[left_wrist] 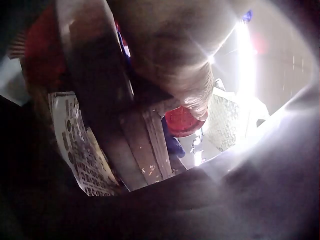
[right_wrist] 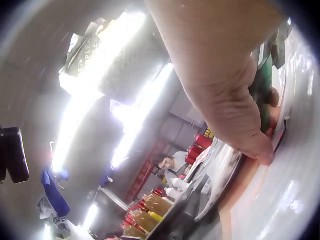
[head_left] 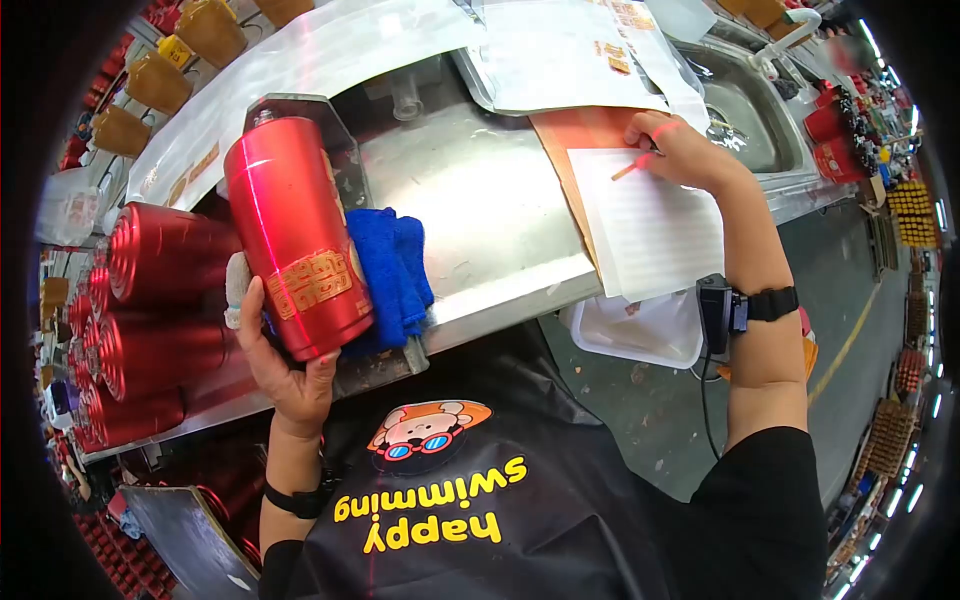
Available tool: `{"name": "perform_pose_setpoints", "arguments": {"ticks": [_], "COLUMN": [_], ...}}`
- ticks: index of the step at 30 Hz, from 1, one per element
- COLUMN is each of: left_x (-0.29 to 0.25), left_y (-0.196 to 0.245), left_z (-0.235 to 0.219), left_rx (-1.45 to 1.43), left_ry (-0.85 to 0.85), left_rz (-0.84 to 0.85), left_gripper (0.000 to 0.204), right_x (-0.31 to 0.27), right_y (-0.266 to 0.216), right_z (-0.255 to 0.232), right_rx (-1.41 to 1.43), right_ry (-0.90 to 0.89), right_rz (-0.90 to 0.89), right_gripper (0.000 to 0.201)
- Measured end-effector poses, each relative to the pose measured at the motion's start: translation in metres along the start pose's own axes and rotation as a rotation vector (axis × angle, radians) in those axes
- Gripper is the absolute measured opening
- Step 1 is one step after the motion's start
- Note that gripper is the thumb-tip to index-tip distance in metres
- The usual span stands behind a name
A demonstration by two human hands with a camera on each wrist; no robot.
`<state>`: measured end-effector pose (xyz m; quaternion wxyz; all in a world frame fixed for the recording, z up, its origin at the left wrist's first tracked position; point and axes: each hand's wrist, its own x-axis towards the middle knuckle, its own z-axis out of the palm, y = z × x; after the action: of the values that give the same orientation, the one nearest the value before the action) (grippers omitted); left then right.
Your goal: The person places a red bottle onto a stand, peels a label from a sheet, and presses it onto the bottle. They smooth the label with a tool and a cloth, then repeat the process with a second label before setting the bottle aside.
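Note:
My left hand (head_left: 285, 375) holds the lower end of a glossy red bottle (head_left: 290, 220) with a gold pattern, thumb at its base and fingers along its side. White covering shows on a finger. The bottle lies tilted over a grey metal holder (head_left: 345, 165), a blue cloth (head_left: 392, 275) beside it. In the left wrist view, the red base (left_wrist: 182, 121) shows below the hand. My right hand (head_left: 685, 155) pinches a thin brownish strip (head_left: 630, 168) over white sheets (head_left: 650, 225) on an orange-brown board (head_left: 560, 150). In the right wrist view, the thumb comes down at the sheet.
Several more red bottles (head_left: 165, 355) are stacked at the left. Long white sheets (head_left: 390, 35) run along the back of the metal bench (head_left: 470, 180). A sink (head_left: 745, 105) is at the right, and a white plastic tub (head_left: 635, 335) hangs below the bench's front edge.

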<state>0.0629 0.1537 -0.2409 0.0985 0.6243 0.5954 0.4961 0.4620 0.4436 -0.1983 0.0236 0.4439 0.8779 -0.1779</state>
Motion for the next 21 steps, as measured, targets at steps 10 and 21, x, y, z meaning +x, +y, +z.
{"name": "perform_pose_setpoints", "arguments": {"ticks": [10, 21], "left_x": [-0.002, 0.001], "left_y": [-0.004, -0.003], "left_z": [0.001, 0.001], "left_rx": [-0.051, -0.035], "left_ry": [0.033, 0.005], "left_rz": [0.005, 0.016], "left_gripper": [0.094, 0.090], "right_x": [-0.026, -0.037], "right_y": [0.001, -0.009], "right_z": [0.001, 0.028], "right_rx": [0.040, -0.100], "right_ry": [0.119, 0.349], "right_rz": [-0.065, -0.026], "right_gripper": [0.022, 0.019]}}
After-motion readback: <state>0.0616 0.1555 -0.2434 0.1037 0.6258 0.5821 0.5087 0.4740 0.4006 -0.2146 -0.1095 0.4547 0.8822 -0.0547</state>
